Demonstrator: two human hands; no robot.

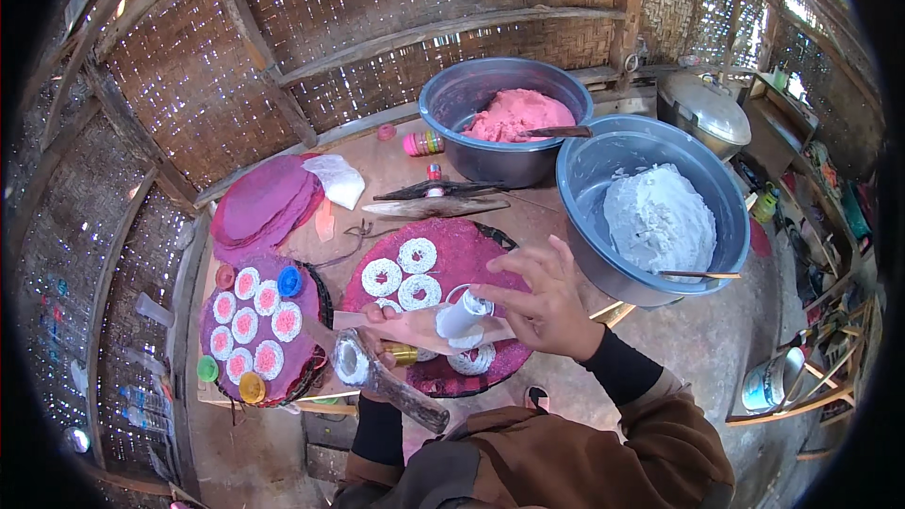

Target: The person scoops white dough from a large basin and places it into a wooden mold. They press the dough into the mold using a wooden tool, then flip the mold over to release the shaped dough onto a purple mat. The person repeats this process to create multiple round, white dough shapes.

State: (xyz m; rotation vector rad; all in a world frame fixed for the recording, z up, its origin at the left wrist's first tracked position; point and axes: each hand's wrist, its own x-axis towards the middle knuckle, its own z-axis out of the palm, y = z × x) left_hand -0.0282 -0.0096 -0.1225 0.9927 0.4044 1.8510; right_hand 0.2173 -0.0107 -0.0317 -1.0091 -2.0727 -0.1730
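My left hand (380, 347) is wrapped round a pale wooden press board (415, 325), by its left part. A dark wooden handle piece with a round, white-smeared socket (352, 363) lies across that hand. A gold-coloured cylinder (403, 354) shows beside it. On the board's right part stands a white dough cylinder (462, 317), slightly tilted. My right hand (547, 306) is open, fingers spread, with its fingertips close to the cylinder's top; whether they touch it I cannot tell. Beneath is a round tray with magenta cloth (377, 259), bearing several white stranded dough rings (417, 255).
At left, another round tray (209, 320) holds white rings with pink centres and coloured cups. Grey-blue tubs hold pink dough (518, 116) and white dough (660, 221). Behind lie stacked magenta cloths (264, 203) and a second wooden press (438, 198). A lidded metal pot (705, 108) stands right.
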